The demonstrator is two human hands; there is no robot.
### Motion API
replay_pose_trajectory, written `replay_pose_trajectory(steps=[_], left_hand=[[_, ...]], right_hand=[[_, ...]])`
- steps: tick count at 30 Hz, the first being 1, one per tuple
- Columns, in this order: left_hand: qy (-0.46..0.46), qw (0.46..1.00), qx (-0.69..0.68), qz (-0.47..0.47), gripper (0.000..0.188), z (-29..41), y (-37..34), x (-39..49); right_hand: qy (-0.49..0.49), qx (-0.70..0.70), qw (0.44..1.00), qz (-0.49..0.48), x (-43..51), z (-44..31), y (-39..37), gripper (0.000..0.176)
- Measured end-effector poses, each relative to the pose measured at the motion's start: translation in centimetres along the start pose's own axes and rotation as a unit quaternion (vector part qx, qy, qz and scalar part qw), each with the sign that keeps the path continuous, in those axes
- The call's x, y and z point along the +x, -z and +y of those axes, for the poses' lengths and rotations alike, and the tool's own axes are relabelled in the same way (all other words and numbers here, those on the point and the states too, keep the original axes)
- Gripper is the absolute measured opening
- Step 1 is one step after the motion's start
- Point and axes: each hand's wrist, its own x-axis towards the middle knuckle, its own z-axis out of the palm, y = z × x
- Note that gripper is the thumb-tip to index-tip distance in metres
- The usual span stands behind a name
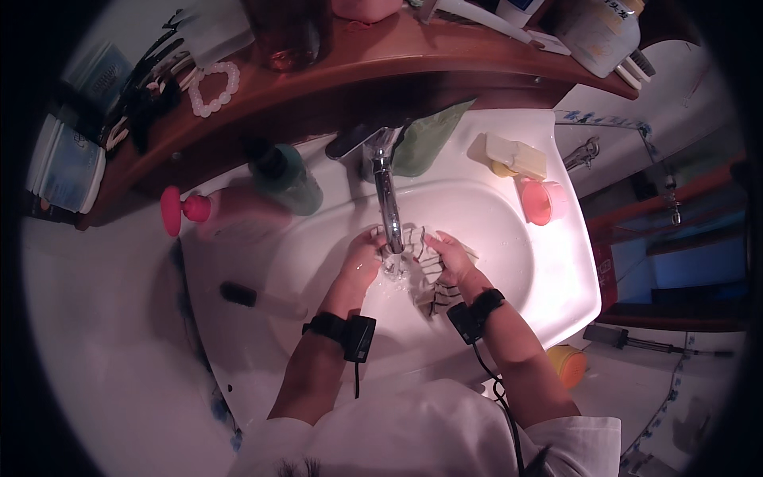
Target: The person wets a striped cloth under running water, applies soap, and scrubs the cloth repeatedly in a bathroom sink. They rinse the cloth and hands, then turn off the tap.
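Note:
Water runs from the chrome faucet [388, 203] into the white washbasin [503, 220]. Under the spout, a white cloth with dark stripes [426, 262] is stretched between my two hands. My left hand [362, 256] grips its left edge, close to the falling water. On the other side, my right hand [452, 257] pinches the cloth between thumb and fingers. The loose end of the cloth hangs down towards the basin below my right hand. Part of the cloth is hidden behind the spout. A black strap with a small box sits on each of my forearms.
A green pump bottle [289, 182] and a pink pump bottle [238, 211] are left of the faucet. Right of it are a soap bar [515, 156] and a pink cup [543, 201]. A brush [253, 296] lies on the left rim. The wooden shelf [351, 50] overhangs the back.

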Motion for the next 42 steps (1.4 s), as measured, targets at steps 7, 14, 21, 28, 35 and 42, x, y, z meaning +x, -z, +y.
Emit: replay_pose_trajectory(steps=[7,14,21,28,35,42], left_hand=[[-0.076,0.991,0.099,0.053,0.031,-1.3,1.8,-7.1],[0.068,0.972,0.136,0.182,0.04,-4.5,-0.3,-5.5],[-0.021,0.986,-0.123,0.112,0.024,-6.4,1.4,-3.9],[-0.023,0.995,-0.033,0.096,0.024,-4.3,0.3,-4.2],[0.085,0.981,-0.052,0.166,0.017,-2.9,-2.9,-4.6],[-0.029,0.999,-0.044,0.01,0.018,-2.0,0.7,-3.2]], right_hand=[[0.377,-0.46,0.802,-0.057,-2.6,4.8,-11.0,0.024],[0.108,-0.482,0.862,0.116,0.2,4.5,-10.1,0.023],[0.165,-0.54,0.823,0.058,-2.0,2.0,-11.5,0.037],[0.227,-0.567,0.792,-0.005,-1.9,3.2,-10.6,0.036],[0.095,-0.435,0.883,0.146,0.9,3.2,-5.0,0.033],[0.015,-0.168,0.985,0.022,-0.7,0.0,-1.3,0.01]])
